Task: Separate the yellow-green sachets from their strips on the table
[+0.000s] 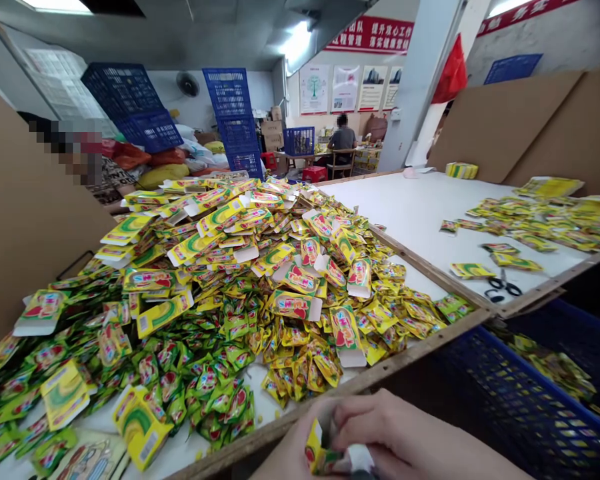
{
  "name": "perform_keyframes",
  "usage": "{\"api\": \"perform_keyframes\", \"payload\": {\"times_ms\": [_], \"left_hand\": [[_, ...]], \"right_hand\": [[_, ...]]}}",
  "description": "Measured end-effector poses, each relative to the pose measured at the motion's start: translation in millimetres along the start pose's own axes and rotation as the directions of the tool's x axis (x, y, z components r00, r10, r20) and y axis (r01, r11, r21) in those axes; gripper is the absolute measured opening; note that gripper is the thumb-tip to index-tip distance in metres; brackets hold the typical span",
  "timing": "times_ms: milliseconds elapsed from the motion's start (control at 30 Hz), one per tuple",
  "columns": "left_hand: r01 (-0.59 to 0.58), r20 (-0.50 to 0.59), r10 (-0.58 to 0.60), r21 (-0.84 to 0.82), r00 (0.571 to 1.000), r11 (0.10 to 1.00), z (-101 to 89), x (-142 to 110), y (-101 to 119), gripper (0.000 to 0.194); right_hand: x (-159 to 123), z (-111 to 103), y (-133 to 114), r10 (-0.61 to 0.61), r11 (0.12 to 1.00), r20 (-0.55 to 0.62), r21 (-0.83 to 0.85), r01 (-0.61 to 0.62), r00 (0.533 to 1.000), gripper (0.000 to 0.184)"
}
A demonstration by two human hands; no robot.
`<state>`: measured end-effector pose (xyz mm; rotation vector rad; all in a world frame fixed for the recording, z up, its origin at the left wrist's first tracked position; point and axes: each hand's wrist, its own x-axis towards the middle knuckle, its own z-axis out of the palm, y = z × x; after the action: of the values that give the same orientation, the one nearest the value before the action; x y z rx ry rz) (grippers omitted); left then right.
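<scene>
At the bottom of the head view, in front of the table's wooden edge, my hands are close together around a small yellow candy box [316, 443] with a white flap. My left hand [300, 430] is closed around the box from the left, its fingers partly hidden. My right hand [387, 427] is closed with curled fingers at the box's open end, by the flap. Just beyond lie a heap of yellow candy boxes [295, 303], many with open flaps, green candy packets [220, 400] and yellow candy packets [305, 367].
A wooden rail [420, 267] divides the white tabletop. Scissors [503, 287] and more yellow packs [535, 223] lie on the right section. Below it stands a blue crate [530, 373] holding packets. Cardboard panels flank both sides. Another person sits at the left, one farther back.
</scene>
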<state>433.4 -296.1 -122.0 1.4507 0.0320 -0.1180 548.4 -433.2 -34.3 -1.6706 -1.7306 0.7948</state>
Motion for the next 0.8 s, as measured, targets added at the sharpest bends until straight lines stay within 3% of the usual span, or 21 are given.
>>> {"api": "perform_keyframes", "payload": {"times_ms": [67, 133, 200, 233, 267, 300, 333, 367, 400, 433, 467, 533, 600, 633, 733, 800], "left_hand": [[-0.039, 0.007, 0.039, 0.055, 0.999, 0.998, 2.4, 2.8, -6.1, 0.067], [-0.051, -0.031, 0.057, 0.18, 0.998, 0.982, 3.8, 2.9, -9.7, 0.075], [-0.042, -0.096, 0.072, 0.289, 0.993, 0.957, 0.6, -1.5, -8.0, 0.08], [-0.032, -0.139, 0.082, 0.329, 0.987, 0.944, -3.8, -5.6, -5.3, 0.078], [-0.015, -0.191, 0.094, 0.381, 0.977, 0.925, -10.4, -10.9, -2.0, 0.069], [0.014, -0.253, 0.114, 0.455, 0.961, 0.89, -19.0, -17.5, 1.2, 0.056], [0.062, -0.317, 0.143, 0.557, 0.937, 0.828, -29.5, -25.3, 3.8, 0.044], [0.127, -0.373, 0.18, 0.665, 0.91, 0.736, -41.3, -34.1, 5.1, 0.037], [0.203, -0.414, 0.219, 0.759, 0.884, 0.618, -53.7, -43.7, 4.9, 0.034], [0.271, -0.433, 0.242, 0.822, 0.868, 0.501, -66.1, -53.7, 3.1, 0.036], [0.326, -0.444, 0.249, 0.856, 0.861, 0.401, -77.8, -63.8, 0.1, 0.043], [0.395, -0.459, 0.229, 0.876, 0.858, 0.277, -96.6, -82.3, -7.4, 0.051], [0.417, -0.467, 0.194, 0.874, 0.863, 0.249, -107.9, -95.9, -13.1, 0.057], [0.419, -0.469, 0.179, 0.871, 0.865, 0.257, -111.4, -100.3, -14.5, 0.059], [0.436, -0.489, 0.164, 0.857, 0.857, 0.275, -119.4, -103.7, -14.4, 0.051], [0.439, -0.494, 0.173, 0.854, 0.852, 0.279, -126.1, -101.2, -13.6, 0.035]], "right_hand": [[-0.4, 7.0, -2.8, 0.031, 0.997, -0.005, 0.066, -0.031, 1.0, 0.025], [-7.3, 7.5, 2.5, 0.068, 0.997, -0.054, 0.03, -0.066, 0.996, 0.024], [-22.7, -7.4, 20.2, 0.066, 0.99, -0.202, -0.108, -0.089, 0.977, 0.026], [-32.6, -21.7, 33.5, 0.043, 0.971, -0.327, -0.209, -0.116, 0.944, 0.027], [-42.7, -39.7, 48.6, -0.001, 0.926, -0.492, -0.328, -0.184, 0.87, 0.027], [-52.0, -59.5, 64.2, -0.072, 0.843, -0.659, -0.442, -0.307, 0.749, 0.027], [-59.4, -78.9, 78.6, -0.103, 0.727, -0.776, -0.485, -0.486, 0.622, 0.027], [-64.1, -95.3, 90.6, -0.069, 0.592, -0.842, -0.467, -0.657, 0.535, 0.032], [-65.3, -106.4, 99.2, -0.041, 0.486, -0.874, -0.44, -0.755, 0.484, 0.037], [-62.7, -110.4, 104.1, -0.006, 0.424, -0.887, -0.42, -0.802, 0.462, 0.04], [-56.2, -106.6, 105.6, 0.029, 0.421, -0.874, -0.429, -0.799, 0.485, 0.04], [-33.6, -77.2, 101.7, 0.064, 0.537, -0.783, -0.495, -0.683, 0.618, 0.032], [-5.2, -30.1, 94.3, 0.12, 0.626, -0.609, -0.567, -0.535, 0.784, 0.025], [7.8, -5.9, 91.0, 0.136, 0.636, -0.55, -0.59, -0.498, 0.824, 0.026], [32.4, 44.2, 87.4, 0.181, 0.621, -0.489, -0.615, -0.485, 0.853, 0.024], [36.6, 50.8, 90.5, 0.19, 0.609, -0.499, -0.616, -0.5, 0.846, 0.013]]}}
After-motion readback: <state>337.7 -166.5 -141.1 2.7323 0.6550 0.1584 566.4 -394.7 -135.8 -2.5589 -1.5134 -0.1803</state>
